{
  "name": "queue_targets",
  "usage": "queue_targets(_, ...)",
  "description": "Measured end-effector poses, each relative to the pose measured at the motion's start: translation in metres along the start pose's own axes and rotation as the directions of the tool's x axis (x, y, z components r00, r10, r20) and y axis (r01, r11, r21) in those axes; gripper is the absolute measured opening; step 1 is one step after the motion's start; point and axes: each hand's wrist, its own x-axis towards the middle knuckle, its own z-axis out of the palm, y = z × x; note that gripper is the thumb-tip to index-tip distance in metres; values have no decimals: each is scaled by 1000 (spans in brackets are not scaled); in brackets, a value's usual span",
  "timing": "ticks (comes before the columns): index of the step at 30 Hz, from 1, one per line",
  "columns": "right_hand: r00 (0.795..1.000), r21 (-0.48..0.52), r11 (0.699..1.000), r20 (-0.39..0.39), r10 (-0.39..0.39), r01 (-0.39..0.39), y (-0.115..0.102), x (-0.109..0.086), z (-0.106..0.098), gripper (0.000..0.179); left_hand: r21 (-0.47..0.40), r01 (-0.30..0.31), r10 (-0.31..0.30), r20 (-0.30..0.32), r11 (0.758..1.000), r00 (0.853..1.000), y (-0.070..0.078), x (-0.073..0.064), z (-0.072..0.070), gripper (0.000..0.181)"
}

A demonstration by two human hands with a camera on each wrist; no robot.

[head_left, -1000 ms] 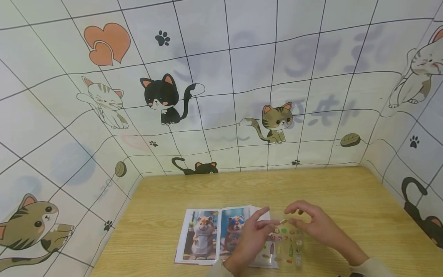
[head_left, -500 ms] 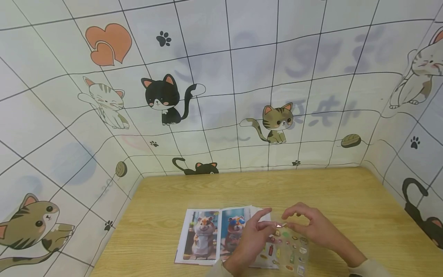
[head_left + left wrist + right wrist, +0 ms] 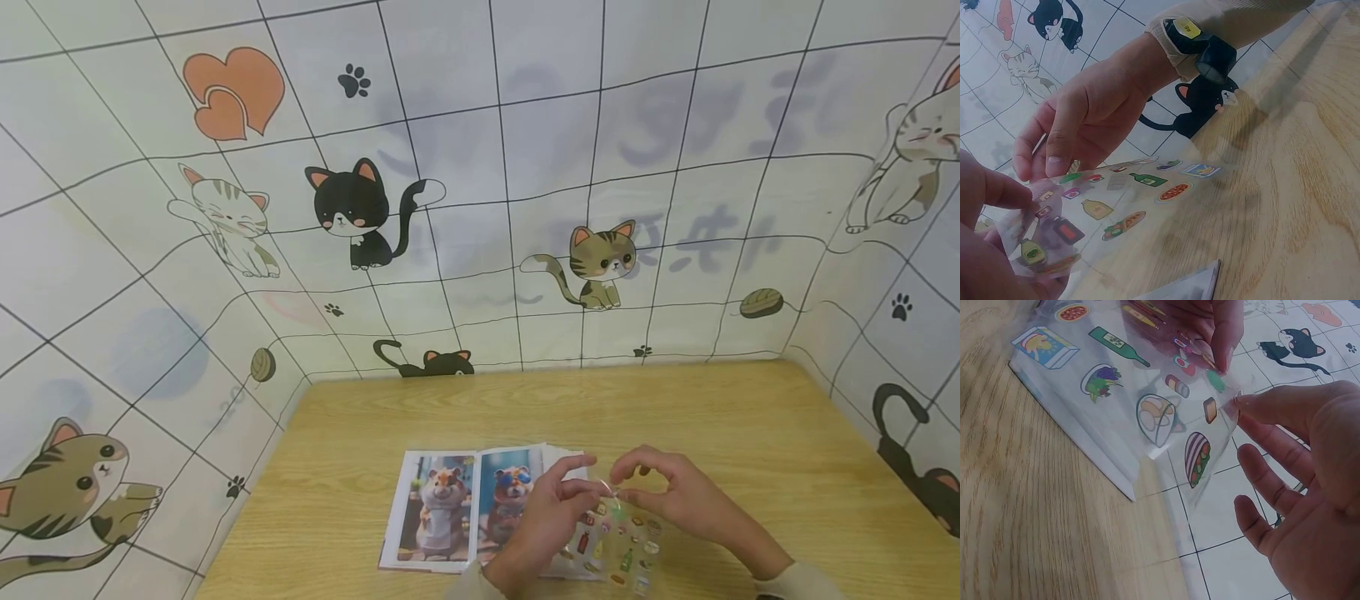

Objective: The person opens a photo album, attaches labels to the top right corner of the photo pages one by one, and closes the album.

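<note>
Between my hands is a clear sticker sheet [image 3: 627, 540] printed with small food pictures, among them a green bottle [image 3: 1117, 345] and a striped wrap [image 3: 1196, 459]. My left hand [image 3: 549, 510] grips its left part between thumb and fingers. At the top edge, my right hand [image 3: 678, 493] pinches the film with thumb and index finger, its other fingers apart from it. In the left wrist view the sheet [image 3: 1100, 209] hangs tilted over the table. An open book [image 3: 441, 508] with hamster pictures lies under and beside my left hand, which covers part of its right page.
The wooden table [image 3: 352, 417] runs back to a white gridded wall covering [image 3: 480, 250] with cartoon cats. A corner of the book [image 3: 1188, 284] shows low in the left wrist view.
My right hand has come slightly down and left, closer to the left fingers. The sheet has swung and bent between them, its top edge now pinched. The book has stayed put.
</note>
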Motion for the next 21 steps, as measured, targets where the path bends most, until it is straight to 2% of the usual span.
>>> queue_targets(9,997,43,996,-9,-76,76,1,-1,3,18,2,-17,17,36,1000,999,0,-1,-2,33)
queue_targets(21,998,43,997,10,-63,63,0,-1,6,17,22,5,-6,38,1000,999,1,0,-3,32)
